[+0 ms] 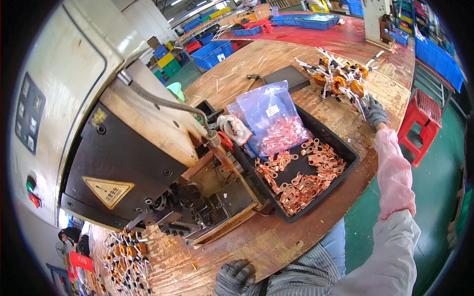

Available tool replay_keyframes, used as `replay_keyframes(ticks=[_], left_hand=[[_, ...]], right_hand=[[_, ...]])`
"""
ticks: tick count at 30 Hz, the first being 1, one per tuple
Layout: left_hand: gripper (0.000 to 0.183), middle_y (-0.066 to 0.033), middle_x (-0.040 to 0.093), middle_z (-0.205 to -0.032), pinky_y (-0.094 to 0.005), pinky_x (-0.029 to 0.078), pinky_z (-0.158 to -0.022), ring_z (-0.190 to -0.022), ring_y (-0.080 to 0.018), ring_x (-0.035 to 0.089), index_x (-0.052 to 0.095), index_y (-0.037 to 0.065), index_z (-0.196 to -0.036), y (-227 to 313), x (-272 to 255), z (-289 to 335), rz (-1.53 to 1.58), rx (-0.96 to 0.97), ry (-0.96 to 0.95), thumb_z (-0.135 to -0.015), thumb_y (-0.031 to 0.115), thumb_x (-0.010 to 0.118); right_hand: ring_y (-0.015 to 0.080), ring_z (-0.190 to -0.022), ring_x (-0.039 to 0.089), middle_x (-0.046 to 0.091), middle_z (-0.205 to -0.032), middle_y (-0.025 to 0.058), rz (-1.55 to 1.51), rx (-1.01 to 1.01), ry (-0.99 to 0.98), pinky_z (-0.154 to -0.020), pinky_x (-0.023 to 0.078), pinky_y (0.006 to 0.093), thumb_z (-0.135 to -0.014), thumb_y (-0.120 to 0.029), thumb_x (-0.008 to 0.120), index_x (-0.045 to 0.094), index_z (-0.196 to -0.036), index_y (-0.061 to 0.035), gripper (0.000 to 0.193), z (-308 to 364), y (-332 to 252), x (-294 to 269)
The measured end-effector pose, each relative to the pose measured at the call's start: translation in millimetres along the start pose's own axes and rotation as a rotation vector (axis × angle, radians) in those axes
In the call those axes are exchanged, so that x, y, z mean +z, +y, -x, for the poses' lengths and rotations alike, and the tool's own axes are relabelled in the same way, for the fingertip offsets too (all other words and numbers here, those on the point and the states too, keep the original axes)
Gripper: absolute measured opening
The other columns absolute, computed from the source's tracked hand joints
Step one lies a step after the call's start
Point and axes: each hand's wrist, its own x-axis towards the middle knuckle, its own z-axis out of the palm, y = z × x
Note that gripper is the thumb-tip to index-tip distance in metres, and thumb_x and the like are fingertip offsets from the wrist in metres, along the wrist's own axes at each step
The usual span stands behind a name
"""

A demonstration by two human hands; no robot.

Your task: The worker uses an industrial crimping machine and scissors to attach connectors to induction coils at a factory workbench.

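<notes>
My right hand (pixel 376 113), in a grey knit glove, reaches out to the far right of the bench. Its fingers close at the near edge of a pile of copper-wound ring coils (pixel 338 85) with white leads, on a coil's lead as far as I can see. My left hand (pixel 234 277), also gloved, rests at the bench's front edge with its fingers curled in and no object showing. Between the hands lies a black tray (pixel 351 157) of loose copper cable lugs (pixel 307 191). A clear plastic bag (pixel 269 109) with more lugs lies over its far end.
A large press machine (pixel 133 148) with a warning triangle stands on the left, its metal die area (pixel 212 204) beside the tray. More coils (pixel 126 256) lie beyond it, lower left. A hammer (pixel 253 79) and dark flat plate (pixel 286 79) lie farther back. A red stool (pixel 422 126) stands right.
</notes>
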Motion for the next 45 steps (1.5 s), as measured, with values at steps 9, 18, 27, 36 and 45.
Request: replay_keyframes(ticks=[9,18,27,36,45], left_hand=[[0.030,-0.0096,0.060,-0.100,-0.0365,0.048,-0.072,-0.085,-0.0277,0.059,0.061,0.009,-0.096,-13.6,3.8,21.2,-0.048,-0.008,0.008,-0.071,0.025,0.066],[0.029,-0.0112,0.055,-0.110,-0.0456,0.040,-0.089,-0.098,-0.0293,0.054,0.057,0.010,-0.101,-38.5,-4.3,29.4,-0.027,0.018,0.050,-0.080,0.030,0.056],[0.043,-0.0145,0.053,-0.116,-0.0418,0.045,-0.084,-0.098,-0.0334,0.054,0.056,0.018,-0.113,-209.3,-195.5,116.0,-0.817,-1.228,0.321,-0.075,0.036,0.066],[0.075,-0.0175,0.058,-0.114,-0.0372,0.045,-0.086,-0.102,-0.0325,0.056,0.047,0.013,-0.126,-342.5,-195.0,234.9,-0.276,-1.376,0.132,-0.066,0.054,0.066],[0.063,-0.0184,0.064,-0.093,-0.0379,0.048,-0.075,-0.084,-0.0321,0.062,0.059,0.013,-0.114,-286.9,-168.6,200.2,-0.312,-1.139,0.107,-0.062,0.047,0.070]], right_hand=[[0.0278,-0.112,0.048,0.053,-0.118,0.0130,-0.443,-0.553,0.532,-0.097,0.036,0.0356,-0.082,-0.006,0.058,0.057,-0.112,-0.0057,0.031,126.0,-86.5,-30.7],[0.0259,-0.103,0.053,0.055,-0.111,0.0120,-0.498,-0.966,0.160,-0.089,0.043,0.0343,-0.082,-0.002,0.057,0.058,-0.103,-0.0025,0.021,223.9,-133.8,-19.3],[0.0228,-0.101,0.054,0.057,-0.108,0.0102,-0.620,-0.818,0.069,-0.089,0.042,0.0320,-0.082,-0.002,0.058,0.061,-0.101,-0.0031,0.019,227.1,-130.2,2.0],[0.0221,-0.094,0.055,0.059,-0.098,0.0106,-0.493,-0.767,0.148,-0.086,0.043,0.0316,-0.084,-0.002,0.055,0.060,-0.099,-0.0006,0.016,232.2,-127.5,4.0],[0.0200,-0.090,0.056,0.060,-0.097,0.0093,-0.497,-0.666,0.102,-0.080,0.045,0.0302,-0.085,-0.005,0.055,0.061,-0.100,-0.0007,0.017,230.0,-123.7,9.6]])
